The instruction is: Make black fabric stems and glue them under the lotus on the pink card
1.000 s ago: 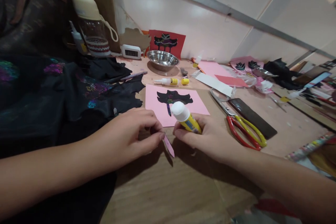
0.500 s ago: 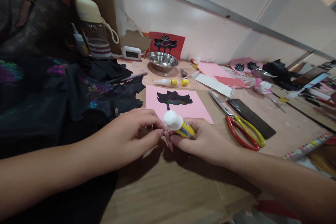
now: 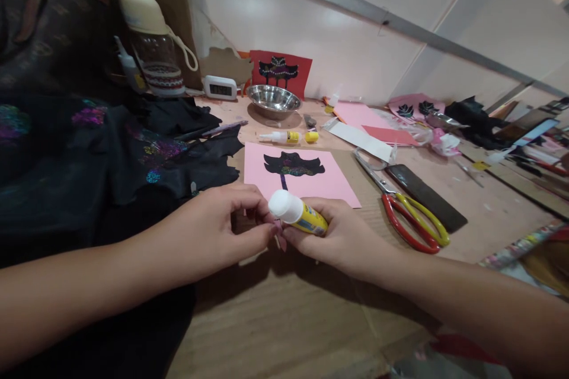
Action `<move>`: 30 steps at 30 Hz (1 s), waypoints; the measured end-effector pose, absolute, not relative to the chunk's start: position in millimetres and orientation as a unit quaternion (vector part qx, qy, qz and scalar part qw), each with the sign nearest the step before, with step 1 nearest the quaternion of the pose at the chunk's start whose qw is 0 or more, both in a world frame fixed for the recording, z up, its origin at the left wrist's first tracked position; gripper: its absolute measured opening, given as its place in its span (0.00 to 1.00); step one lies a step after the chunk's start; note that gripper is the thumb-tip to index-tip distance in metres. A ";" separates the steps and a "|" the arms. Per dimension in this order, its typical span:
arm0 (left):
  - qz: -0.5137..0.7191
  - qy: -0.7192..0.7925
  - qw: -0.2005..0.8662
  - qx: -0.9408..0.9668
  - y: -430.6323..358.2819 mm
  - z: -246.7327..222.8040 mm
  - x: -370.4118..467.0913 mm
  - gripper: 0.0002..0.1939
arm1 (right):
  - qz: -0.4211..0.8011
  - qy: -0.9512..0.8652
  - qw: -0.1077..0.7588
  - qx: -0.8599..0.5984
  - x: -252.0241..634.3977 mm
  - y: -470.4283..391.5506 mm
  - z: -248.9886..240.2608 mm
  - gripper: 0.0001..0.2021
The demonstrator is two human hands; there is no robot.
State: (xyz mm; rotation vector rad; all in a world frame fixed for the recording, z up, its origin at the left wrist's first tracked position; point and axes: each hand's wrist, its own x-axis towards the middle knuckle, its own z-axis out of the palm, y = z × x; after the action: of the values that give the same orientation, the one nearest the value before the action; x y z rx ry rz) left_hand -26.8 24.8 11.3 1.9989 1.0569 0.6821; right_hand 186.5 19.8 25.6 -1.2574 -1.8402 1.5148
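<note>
My right hand [image 3: 344, 237] grips a yellow glue stick with a white cap [image 3: 296, 213], the cap pointing left and up. My left hand [image 3: 217, 231] pinches a small pink paper strip [image 3: 280, 241] between thumb and forefinger; the strip is mostly hidden where the fingertips of both hands meet. Just beyond the hands lies a pink card [image 3: 306, 174] with a black glittery flower cut-out [image 3: 291, 164] stuck on it.
Red-and-yellow scissors [image 3: 406, 213] and a dark flat strip [image 3: 424, 195] lie to the right. Black glitter sheets [image 3: 133, 160] cover the left. Further back are a steel bowl [image 3: 273, 98], a small glue bottle [image 3: 284, 137], a water bottle [image 3: 151, 41], a digital clock [image 3: 221, 87] and pink papers [image 3: 368, 121].
My right hand with the glue stick has moved left to meet my left hand. The pink strip, hanging free a second ago, is now mostly covered by the fingertips.
</note>
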 end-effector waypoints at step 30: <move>0.260 0.428 0.450 0.740 30.5 13.6 -32.1 0.13 | 0.543 -0.681 0.212 -0.443 187.3 18.9 28.2 0.02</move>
State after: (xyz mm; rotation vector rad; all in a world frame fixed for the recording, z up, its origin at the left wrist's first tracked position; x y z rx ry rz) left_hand -32.1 30.5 13.6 1.8292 1.0573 0.6432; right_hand 187.3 18.9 28.2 -1.2293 -1.8917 1.5084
